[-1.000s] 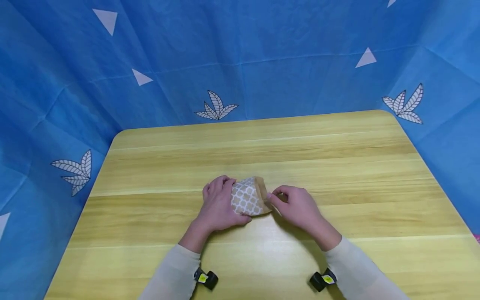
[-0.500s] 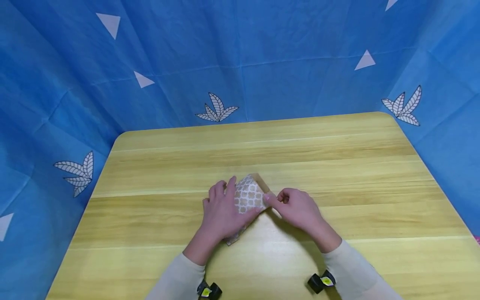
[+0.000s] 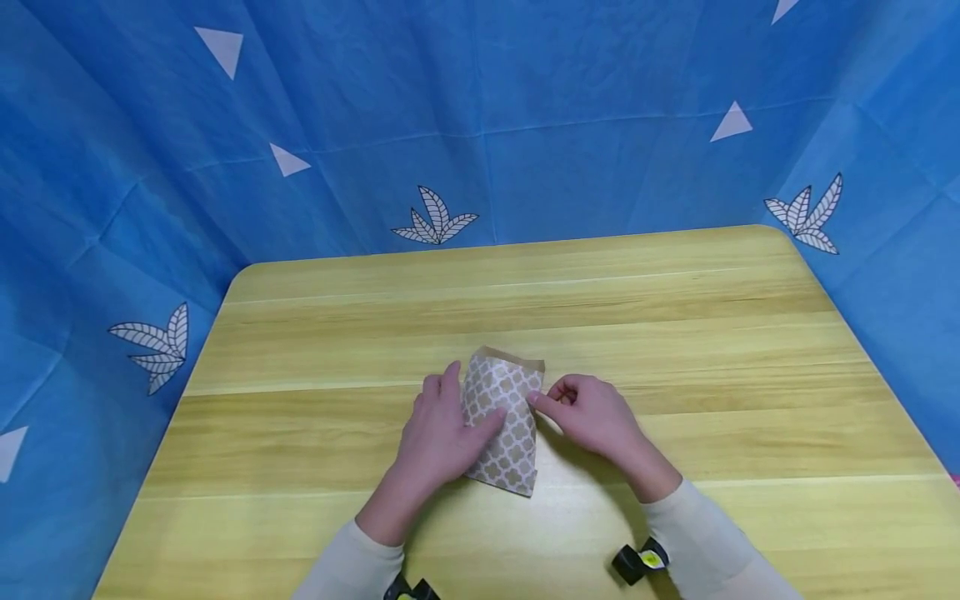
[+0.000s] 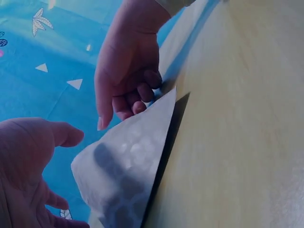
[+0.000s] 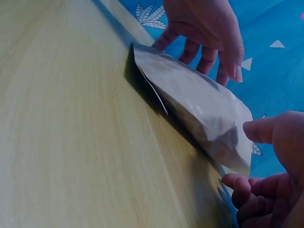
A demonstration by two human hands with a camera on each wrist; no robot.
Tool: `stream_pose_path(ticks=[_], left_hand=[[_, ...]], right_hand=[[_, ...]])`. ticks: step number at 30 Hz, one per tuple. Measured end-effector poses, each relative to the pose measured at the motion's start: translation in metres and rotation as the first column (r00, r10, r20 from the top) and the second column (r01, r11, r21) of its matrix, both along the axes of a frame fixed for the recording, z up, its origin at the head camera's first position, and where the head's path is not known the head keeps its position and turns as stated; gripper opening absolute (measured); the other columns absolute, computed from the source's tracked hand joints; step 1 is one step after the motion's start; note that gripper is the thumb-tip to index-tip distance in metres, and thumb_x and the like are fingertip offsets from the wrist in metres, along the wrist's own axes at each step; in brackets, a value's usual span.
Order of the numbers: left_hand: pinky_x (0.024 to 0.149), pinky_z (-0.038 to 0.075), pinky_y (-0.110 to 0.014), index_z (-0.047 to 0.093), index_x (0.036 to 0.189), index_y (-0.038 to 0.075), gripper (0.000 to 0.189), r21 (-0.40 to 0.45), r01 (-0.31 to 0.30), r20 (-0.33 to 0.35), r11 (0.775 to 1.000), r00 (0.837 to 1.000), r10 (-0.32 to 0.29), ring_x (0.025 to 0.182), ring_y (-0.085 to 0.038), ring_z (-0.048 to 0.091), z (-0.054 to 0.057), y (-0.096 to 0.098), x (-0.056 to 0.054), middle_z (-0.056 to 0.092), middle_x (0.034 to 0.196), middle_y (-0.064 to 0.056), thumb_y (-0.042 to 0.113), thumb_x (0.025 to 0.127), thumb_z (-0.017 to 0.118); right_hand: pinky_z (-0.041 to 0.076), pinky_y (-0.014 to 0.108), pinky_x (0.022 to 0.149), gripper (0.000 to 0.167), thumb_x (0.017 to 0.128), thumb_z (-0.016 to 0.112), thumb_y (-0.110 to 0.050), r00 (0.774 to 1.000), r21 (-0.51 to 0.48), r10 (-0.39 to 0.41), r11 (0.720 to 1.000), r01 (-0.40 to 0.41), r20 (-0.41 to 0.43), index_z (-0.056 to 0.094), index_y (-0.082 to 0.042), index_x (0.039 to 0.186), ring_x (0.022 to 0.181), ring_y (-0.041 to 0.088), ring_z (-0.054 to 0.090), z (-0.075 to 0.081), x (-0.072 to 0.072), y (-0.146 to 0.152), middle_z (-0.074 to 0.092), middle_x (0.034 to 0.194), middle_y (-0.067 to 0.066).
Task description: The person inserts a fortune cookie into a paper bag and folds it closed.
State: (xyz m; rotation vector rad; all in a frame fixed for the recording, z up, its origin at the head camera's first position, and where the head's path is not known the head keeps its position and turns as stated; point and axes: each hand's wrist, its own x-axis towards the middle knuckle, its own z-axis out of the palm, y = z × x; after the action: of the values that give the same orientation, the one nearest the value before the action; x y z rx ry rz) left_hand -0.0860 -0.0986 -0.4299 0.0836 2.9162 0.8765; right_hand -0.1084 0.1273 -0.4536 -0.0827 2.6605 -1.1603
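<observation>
A small paper bag point(image 3: 517, 433), tan with a white lattice print, lies at the middle of the table. Its plain brown folded end points away from me. My left hand point(image 3: 441, 429) is along its left side, fingers extended and thumb over the printed face; the right wrist view shows this left hand point(image 5: 209, 33) behind the bag point(image 5: 190, 90), with its thumb raised. At the bag's right edge, my right hand point(image 3: 596, 417) pinches with thumb and index finger, its other fingers curled. One bag edge stands slightly up from the table in the left wrist view.
The wood-grain table point(image 3: 300, 333) extends around both hands. A blue curtain point(image 3: 600, 183) with white leaf and triangle prints hangs behind it and along both sides. A black camera point(image 3: 637, 562) sits at the right wrist.
The bag has turned, its brown folded end swinging from pointing right to pointing away, and more of its length now shows. The left thumb has moved onto the printed face; the right hand barely moved.
</observation>
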Motion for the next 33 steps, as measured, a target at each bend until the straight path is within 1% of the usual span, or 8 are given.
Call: stream_pose_path(ticks=[4,7,9,12,14,16,21,33], left_hand=[[0.089,0.049,-0.054,0.036,0.149,-0.003,0.086,0.065,-0.016,0.006,0.998,1.0,0.016,0.111,-0.039,0.056,-0.001,-0.006,-0.007,0.049,0.133,-0.025,0.052,0.089,0.066],[0.087,0.05,-0.05,0.043,0.144,-0.005,0.075,0.213,-0.064,0.04,0.975,0.998,0.056,0.103,-0.033,0.06,-0.006,-0.013,-0.018,0.056,0.123,-0.02,0.043,0.091,0.067],[0.086,0.051,-0.045,0.049,0.14,-0.006,0.066,0.338,-0.11,0.094,0.935,0.992,0.083,0.097,-0.028,0.061,-0.009,-0.017,-0.028,0.06,0.114,-0.016,0.037,0.092,0.068],[0.079,0.053,-0.04,0.057,0.131,-0.006,0.054,0.494,-0.186,0.215,0.849,0.973,0.088,0.089,-0.024,0.064,-0.012,-0.022,-0.042,0.064,0.106,-0.013,0.03,0.092,0.069],[0.072,0.054,-0.036,0.061,0.125,-0.005,0.046,0.556,-0.235,0.289,0.797,0.954,0.08,0.084,-0.023,0.064,-0.014,-0.024,-0.049,0.066,0.101,-0.013,0.026,0.093,0.069],[0.067,0.054,-0.034,0.064,0.121,-0.005,0.04,0.585,-0.267,0.338,0.766,0.938,0.069,0.079,-0.023,0.064,-0.015,-0.025,-0.055,0.067,0.098,-0.013,0.023,0.093,0.07],[0.065,0.053,-0.031,0.067,0.117,-0.004,0.036,0.585,-0.272,0.369,0.765,0.928,0.048,0.08,-0.021,0.064,-0.017,-0.025,-0.06,0.069,0.099,-0.012,0.02,0.091,0.073],[0.077,0.055,-0.034,0.065,0.122,-0.005,0.041,0.619,-0.282,0.378,0.733,0.925,0.036,0.095,-0.024,0.066,-0.018,-0.022,-0.055,0.069,0.106,-0.012,0.012,0.087,0.078]], right_hand=[[0.043,0.034,0.061,0.039,0.09,0.068,-0.051,1.0,-0.037,-0.011,0.999,0.01,-0.003,0.069,-0.012,0.088,0.06,0.016,0.052,0.001,-0.002,-0.001,0.058,0.069,-0.001],[0.044,0.034,0.061,0.036,0.09,0.07,-0.047,1.0,-0.081,-0.028,0.996,0.027,-0.005,0.069,-0.011,0.091,0.06,0.017,0.054,0.003,-0.004,-0.002,0.059,0.072,0.0],[0.045,0.034,0.062,0.036,0.09,0.071,-0.046,0.999,-0.108,-0.048,0.993,0.048,0.0,0.07,-0.01,0.092,0.061,0.017,0.055,0.004,-0.006,-0.002,0.061,0.075,0.001],[0.046,0.034,0.063,0.037,0.089,0.072,-0.045,0.997,-0.127,-0.083,0.988,0.083,0.004,0.071,-0.009,0.095,0.063,0.017,0.057,0.004,-0.008,-0.003,0.063,0.078,0.0],[0.047,0.034,0.062,0.037,0.088,0.073,-0.044,0.995,-0.145,-0.101,0.984,0.102,0.011,0.072,-0.008,0.096,0.062,0.017,0.06,0.004,-0.009,-0.004,0.065,0.078,0.0],[0.048,0.033,0.062,0.037,0.088,0.075,-0.043,0.994,-0.166,-0.11,0.98,0.111,0.02,0.073,-0.007,0.096,0.061,0.016,0.062,0.002,-0.01,-0.005,0.067,0.078,0.0],[0.05,0.032,0.058,0.034,0.086,0.077,-0.039,0.99,-0.228,-0.136,0.963,0.142,0.045,0.073,-0.006,0.094,0.062,0.017,0.066,-0.004,-0.011,-0.008,0.069,0.077,0.001],[0.053,0.03,0.057,0.031,0.08,0.085,-0.024,0.973,-0.34,-0.206,0.912,0.231,0.108,0.072,-0.001,0.095,0.064,0.018,0.062,-0.008,-0.012,-0.013,0.069,0.079,0.004]])
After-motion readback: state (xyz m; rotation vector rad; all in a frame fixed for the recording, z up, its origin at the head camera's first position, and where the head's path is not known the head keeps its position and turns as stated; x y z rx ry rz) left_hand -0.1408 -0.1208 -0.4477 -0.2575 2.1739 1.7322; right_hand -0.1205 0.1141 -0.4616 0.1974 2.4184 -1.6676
